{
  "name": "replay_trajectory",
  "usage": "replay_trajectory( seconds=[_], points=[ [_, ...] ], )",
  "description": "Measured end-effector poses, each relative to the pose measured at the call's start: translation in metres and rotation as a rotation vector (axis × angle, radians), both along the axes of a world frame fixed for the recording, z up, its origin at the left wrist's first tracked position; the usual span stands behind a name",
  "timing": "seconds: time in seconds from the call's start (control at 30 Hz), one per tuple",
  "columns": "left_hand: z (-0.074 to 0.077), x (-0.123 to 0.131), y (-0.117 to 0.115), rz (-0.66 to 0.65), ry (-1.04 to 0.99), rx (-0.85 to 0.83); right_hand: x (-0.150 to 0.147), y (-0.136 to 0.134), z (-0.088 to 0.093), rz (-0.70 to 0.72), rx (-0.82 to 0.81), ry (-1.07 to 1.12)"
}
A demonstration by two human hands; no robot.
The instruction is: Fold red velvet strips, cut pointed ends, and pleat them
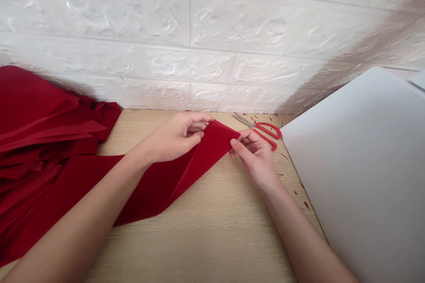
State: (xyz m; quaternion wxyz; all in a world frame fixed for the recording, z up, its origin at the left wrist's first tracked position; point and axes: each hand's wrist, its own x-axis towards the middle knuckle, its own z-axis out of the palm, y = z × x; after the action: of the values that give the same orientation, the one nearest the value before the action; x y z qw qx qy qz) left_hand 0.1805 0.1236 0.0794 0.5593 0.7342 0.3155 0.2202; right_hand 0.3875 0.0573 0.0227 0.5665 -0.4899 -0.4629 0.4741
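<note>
A long strip of red fabric [206,154] runs from the left across the table, its far end folded over and lifted slightly toward the middle. My left hand [181,137] pinches the upper left corner of that end between thumb and fingers. At the opposite corner my right hand [252,152] grips the edge, thumb on top and fingers curled beneath. Just behind my right hand lies a pair of scissors [265,132] with red handles, their blades pointing to the upper left and slightly apart.
A heap of red fabric [40,115] with loose layered edges fills the left side. Small red scraps [306,205] are scattered near the scissors and along a large white panel [361,168] on the right. Behind the wooden table [206,239] stands a white brick-patterned wall [212,22].
</note>
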Motion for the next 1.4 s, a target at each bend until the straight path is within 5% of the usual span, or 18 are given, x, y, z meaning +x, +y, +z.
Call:
replay_trajectory(
  seconds=[0.9, 1.4],
  points=[
    [0.007, 0.003, -0.003, -0.044, -0.037, -0.039, -0.001, 0.002, -0.008, 0.073, -0.091, 0.159],
    [-0.002, 0.006, -0.002, 0.189, 0.069, 0.187, -0.001, 0.001, -0.011, 0.056, -0.003, 0.102]
  ],
)
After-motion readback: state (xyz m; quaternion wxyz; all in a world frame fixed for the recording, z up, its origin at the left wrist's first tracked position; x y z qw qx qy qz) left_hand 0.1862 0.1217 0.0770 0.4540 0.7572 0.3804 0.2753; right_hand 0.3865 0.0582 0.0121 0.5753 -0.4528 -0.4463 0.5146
